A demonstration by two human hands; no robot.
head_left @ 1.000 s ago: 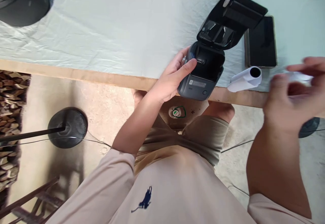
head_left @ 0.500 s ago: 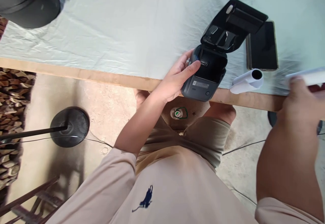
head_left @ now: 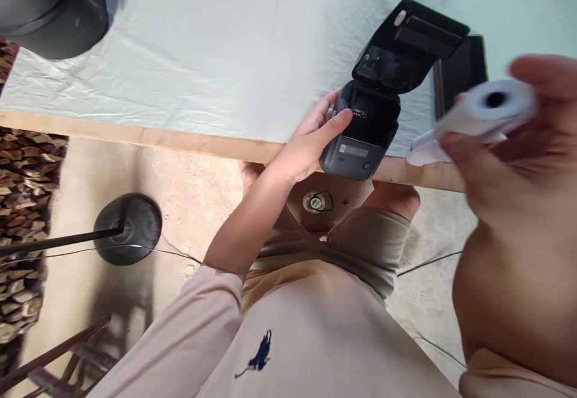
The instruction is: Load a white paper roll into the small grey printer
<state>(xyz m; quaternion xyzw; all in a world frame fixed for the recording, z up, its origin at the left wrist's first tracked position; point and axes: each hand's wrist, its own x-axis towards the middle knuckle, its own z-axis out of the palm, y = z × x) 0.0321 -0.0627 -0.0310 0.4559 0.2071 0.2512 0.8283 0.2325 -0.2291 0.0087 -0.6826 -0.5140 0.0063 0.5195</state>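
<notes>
My left hand (head_left: 318,133) grips the left side of a black label printer (head_left: 354,157), its thumb over the rim of the paper bay. The printer's lid (head_left: 408,46) stands raised, and the bay inside holds no roll. My right hand (head_left: 518,163) has its fingers around a white paper roll (head_left: 484,112), whose dark core hole faces up. That hand is partly blurred. A second white paper roll (head_left: 424,150) lies at the table edge right of the printer, partly covered by the held roll.
A black phone (head_left: 464,73) lies behind the rolls on the pale cloth (head_left: 216,55). At the far left stands a dark bag or case (head_left: 54,13). Below the wooden table edge (head_left: 180,138) are a round black stand base (head_left: 128,229) and stacked firewood (head_left: 27,175).
My right hand has swung in from the far right with the paper roll, which has turned end-up and come near the second roll. My left hand and the printer stay nearly still.
</notes>
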